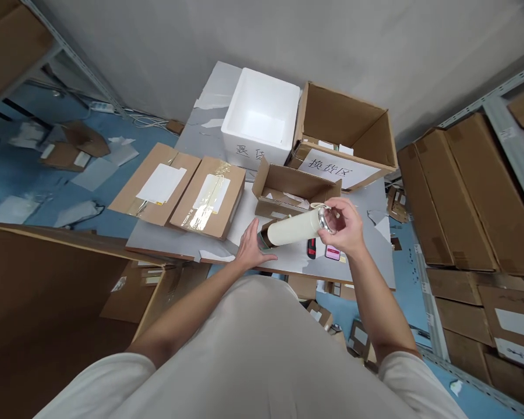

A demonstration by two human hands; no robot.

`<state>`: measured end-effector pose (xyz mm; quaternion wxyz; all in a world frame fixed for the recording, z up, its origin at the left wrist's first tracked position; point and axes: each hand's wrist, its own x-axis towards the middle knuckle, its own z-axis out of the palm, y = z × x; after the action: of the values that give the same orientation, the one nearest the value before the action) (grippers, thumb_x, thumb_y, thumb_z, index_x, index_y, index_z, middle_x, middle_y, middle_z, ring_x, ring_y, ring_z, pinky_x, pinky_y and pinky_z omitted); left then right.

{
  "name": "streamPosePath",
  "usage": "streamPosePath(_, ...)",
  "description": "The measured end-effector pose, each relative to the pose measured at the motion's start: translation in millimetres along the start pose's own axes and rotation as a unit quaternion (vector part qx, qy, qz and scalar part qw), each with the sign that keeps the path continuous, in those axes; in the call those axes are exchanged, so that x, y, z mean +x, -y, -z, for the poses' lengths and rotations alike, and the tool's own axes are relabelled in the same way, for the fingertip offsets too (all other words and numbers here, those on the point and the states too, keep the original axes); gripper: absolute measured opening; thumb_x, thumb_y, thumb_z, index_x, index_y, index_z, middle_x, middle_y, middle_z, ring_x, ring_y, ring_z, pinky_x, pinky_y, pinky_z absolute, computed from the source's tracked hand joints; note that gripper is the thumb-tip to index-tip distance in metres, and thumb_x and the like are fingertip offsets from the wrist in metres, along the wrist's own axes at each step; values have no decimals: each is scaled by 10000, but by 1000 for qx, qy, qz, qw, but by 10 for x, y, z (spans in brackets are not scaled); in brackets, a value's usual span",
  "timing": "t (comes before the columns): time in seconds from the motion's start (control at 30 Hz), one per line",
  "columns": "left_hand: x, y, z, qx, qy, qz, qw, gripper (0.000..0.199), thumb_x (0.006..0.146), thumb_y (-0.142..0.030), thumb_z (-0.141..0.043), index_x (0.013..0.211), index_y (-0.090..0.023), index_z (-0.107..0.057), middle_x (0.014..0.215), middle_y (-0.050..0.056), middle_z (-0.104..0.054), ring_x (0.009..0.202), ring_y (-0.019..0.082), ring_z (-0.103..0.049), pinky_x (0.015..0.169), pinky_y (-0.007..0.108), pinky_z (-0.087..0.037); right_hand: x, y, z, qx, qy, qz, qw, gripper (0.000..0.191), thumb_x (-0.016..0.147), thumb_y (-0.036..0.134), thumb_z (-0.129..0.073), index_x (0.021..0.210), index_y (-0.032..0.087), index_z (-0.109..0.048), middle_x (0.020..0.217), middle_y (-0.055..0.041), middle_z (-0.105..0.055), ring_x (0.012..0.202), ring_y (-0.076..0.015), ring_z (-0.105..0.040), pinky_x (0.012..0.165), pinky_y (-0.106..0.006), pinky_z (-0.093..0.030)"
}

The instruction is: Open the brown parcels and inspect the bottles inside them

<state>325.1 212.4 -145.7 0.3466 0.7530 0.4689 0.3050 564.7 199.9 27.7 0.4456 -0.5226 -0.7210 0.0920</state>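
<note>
A pale bottle is in a person's hands over a crowded table.
I see the right hand (348,224) pinching the shiny lid end of the bottle (291,228), which leans on its side. The left hand (250,249) is spread wide at the dark end; I can't tell if it grips. A small open box (267,187) sits just behind the bottle, partly hidden by it. A black-and-red tool (311,248) and a phone (332,252) lie near the right hand. Two taped boxes (209,198) crowd the left side. Behind stand a white tub (257,152) and a big brown box (348,110).
</note>
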Motion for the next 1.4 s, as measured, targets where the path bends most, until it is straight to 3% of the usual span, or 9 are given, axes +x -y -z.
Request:
streamPosePath(0.13, 83, 61, -128, -11, 20, 4, 1000, 1159, 566, -389, -810, 1457, -162, -104, 1409, 199, -409, 1277, 352, -437, 1030, 492, -394, -69, 45, -75, -33, 61, 16, 997, 505, 590, 295, -723, 1055, 220, -541, 1013, -87, -562, 862, -232, -596, 639, -359, -541)
streamPosePath(0.27, 79, 146, -136, -32, 32, 3, 999, 985, 620, -305, -753, 1427, -180, -204, 1412, 166, -421, 1269, 329, -452, 1026, 464, -407, -56, 100, -194, -18, 190, 46, 981, 540, 632, 319, -734, 1107, 213, -498, 1066, -103, -532, 879, -226, -584, 678, -364, -537)
streamPosePath(0.53, 100, 173, -57, -89, 82, -10, 993, 920, 582, -223, -752, 1379, -176, -296, 1385, 151, -450, 1262, 322, -456, 1054, 487, -375, 51, 123, -562, -79, 454, 105, 881, 461, 739, 273, -695, 1146, 209, -489, 1140, -112, -551, 993, -248, -547, 758, -358, -479)
streamPosePath(0.73, 130, 180, -32, -101, 102, -19, 990, 867, 574, -177, -725, 1345, -143, -330, 1349, 161, -482, 1237, 310, -478, 1042, 470, -390, 43, -55, -962, -174, 530, 183, 810, 422, 710, 289, -748, 1063, 154, -562, 1091, -121, -605, 998, -272, -536, 831, -383, -399)
streamPosePath(0.97, 149, 188, 2, -123, 105, -25, 986, 801, 587, -258, -748, 1293, -175, -379, 1233, 124, -560, 1116, 287, -560, 950, 436, -455, -32, -241, -1112, -177, 578, 181, 775, 377, 753, 226, -694, 1103, 149, -577, 1114, -107, -621, 1022, -253, -555, 791, -339, -384)
streamPosePath(1.1, 150, 215, -1, -127, 110, -33, 985, 716, 598, -249, -732, 1237, -183, -416, 1152, 106, -590, 1052, 274, -579, 897, 425, -472, -125, -320, -1166, -169, 575, 162, 784, 402, 795, 262, -643, 1179, 166, -570, 1163, -101, -631, 1037, -262, -547, 817, -363, -390)
streamPosePath(1.27, 163, 268, 9, -145, 90, -45, 984, 719, 591, -239, -732, 1234, -170, -418, 1158, 120, -574, 1051, 271, -572, 908, 426, -461, -208, -250, -1082, -154, 538, 153, 814, 585, 829, 346, -591, 1366, 167, -443, 1425, -145, -451, 1086, -294, -518, 864, -424, -404)
streamPosePath(1.33, 170, 286, 27, -151, 91, -56, 983, 736, 589, -237, -726, 1252, -175, -413, 1191, 122, -557, 1090, 277, -556, 938, 432, -447, -266, -213, -937, -140, 485, 122, 855, 553, 854, 347, -557, 1370, 188, -440, 1459, -137, -409, 1112, -297, -515, 900, -448, -400)
streamPosePath(1.4, 168, 296, 42, -144, 99, -67, 982, 738, 595, -232, -711, 1268, -181, -411, 1223, 123, -536, 1135, 284, -532, 965, 435, -433, -387, -224, -759, -122, 365, 46, 922, 515, 878, 361, -519, 1367, 221, -438, 1467, -131, -395, 1175, -303, -489, 962, -485, -371)
